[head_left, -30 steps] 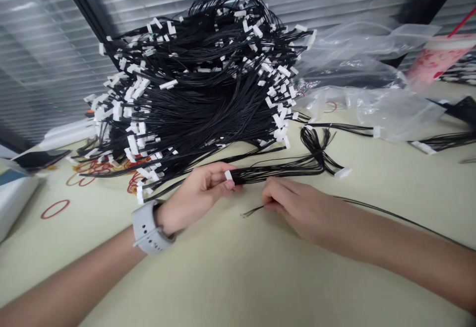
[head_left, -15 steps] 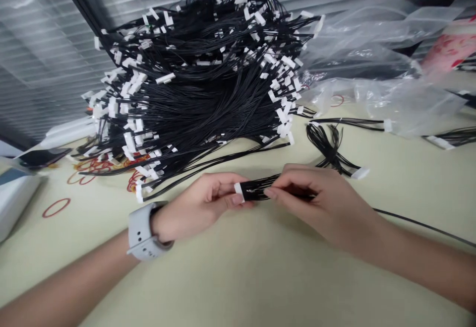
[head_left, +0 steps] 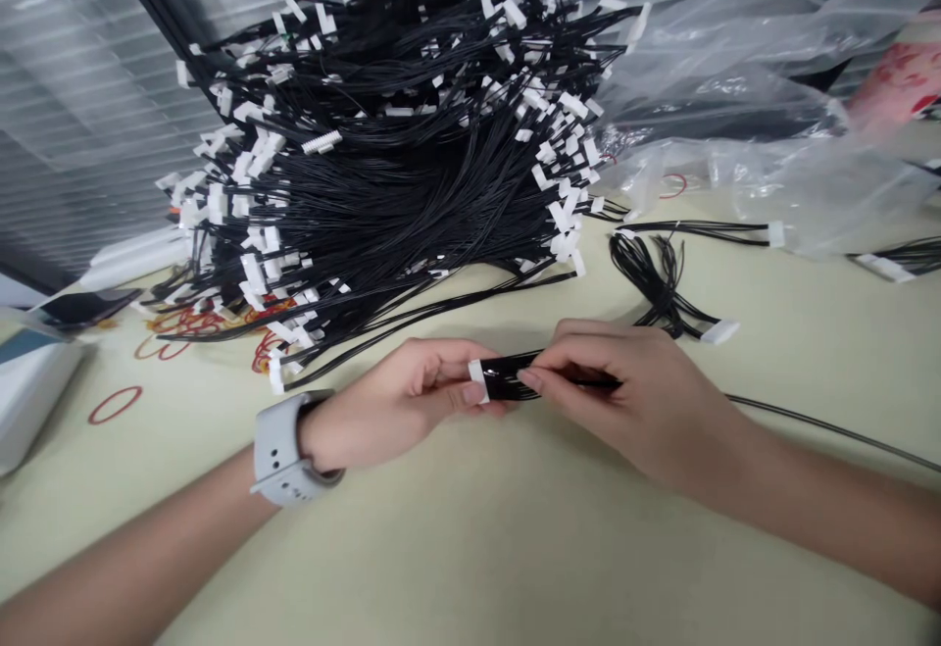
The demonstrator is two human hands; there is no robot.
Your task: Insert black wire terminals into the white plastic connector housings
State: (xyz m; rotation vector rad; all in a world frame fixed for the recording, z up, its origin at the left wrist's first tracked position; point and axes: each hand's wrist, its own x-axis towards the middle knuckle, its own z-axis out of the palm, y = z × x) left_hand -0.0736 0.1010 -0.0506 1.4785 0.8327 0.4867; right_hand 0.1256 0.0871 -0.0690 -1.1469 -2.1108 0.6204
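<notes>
My left hand (head_left: 401,401) pinches a white plastic connector (head_left: 477,380) at the end of a black wire harness (head_left: 511,376). My right hand (head_left: 632,401) sits just beside it, with thumb and fingers closed on the black wires. The far part of these wires is hidden under that hand, and one thin wire (head_left: 823,430) trails away to the right across the mat. A large tangled pile of similar harnesses (head_left: 389,166) with many white connectors lies just beyond both hands. A looped harness (head_left: 651,278) ending in a white connector (head_left: 720,332) lies close to my right hand.
A pale green mat (head_left: 470,558) covers the table, with red rubber bands (head_left: 116,405) at left. Crumpled clear plastic bags (head_left: 750,107) lie at right, beside further harnesses (head_left: 698,231). A phone (head_left: 84,308) and a white box (head_left: 29,381) are at far left. A grey watch (head_left: 286,455) circles my left wrist.
My right hand has moved left from the loose wire ends and closed on the wires beside my left hand. The connector has turned slightly, and the whole view has shifted as my head moved.
</notes>
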